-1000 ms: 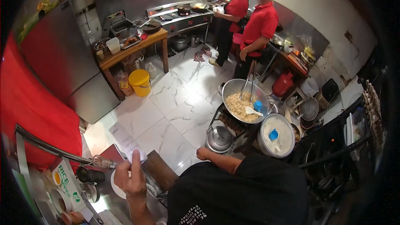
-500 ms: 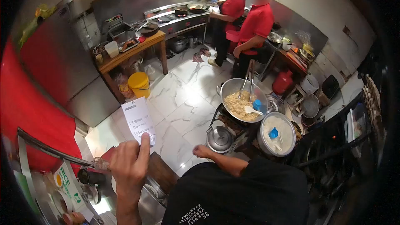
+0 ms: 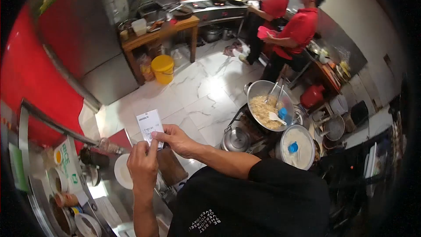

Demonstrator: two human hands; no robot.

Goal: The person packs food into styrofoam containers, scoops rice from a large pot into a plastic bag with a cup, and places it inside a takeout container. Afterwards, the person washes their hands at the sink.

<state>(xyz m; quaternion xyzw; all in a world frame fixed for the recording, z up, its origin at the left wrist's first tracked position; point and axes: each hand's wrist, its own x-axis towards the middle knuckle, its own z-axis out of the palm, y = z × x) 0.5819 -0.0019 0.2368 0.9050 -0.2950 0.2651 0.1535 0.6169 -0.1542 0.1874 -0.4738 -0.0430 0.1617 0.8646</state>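
A white paper slip [image 3: 149,121] with printed and handwritten lines is held up in front of me. My left hand [image 3: 143,161] pinches its lower edge. From the right, my right hand [image 3: 176,141] has closed on the slip too, its thumb lying over the lower writing. The fingers behind the paper are hidden. Below my left hand, a white plate [image 3: 124,171] rests on the counter. A brown board-like piece [image 3: 172,166] is under my right forearm.
A large pan of noodle-like food [image 3: 264,112], a lidded pot [image 3: 236,139] and a tub of white food [image 3: 298,148] stand at right. A yellow bucket [image 3: 162,69] sits by the wooden table [image 3: 186,24]. Two people in red shirts [image 3: 302,24] stand at the back.
My right hand has come up from beside the pot and taken hold of the slip. The view has turned slightly left. One co-worker now holds a pink container higher.
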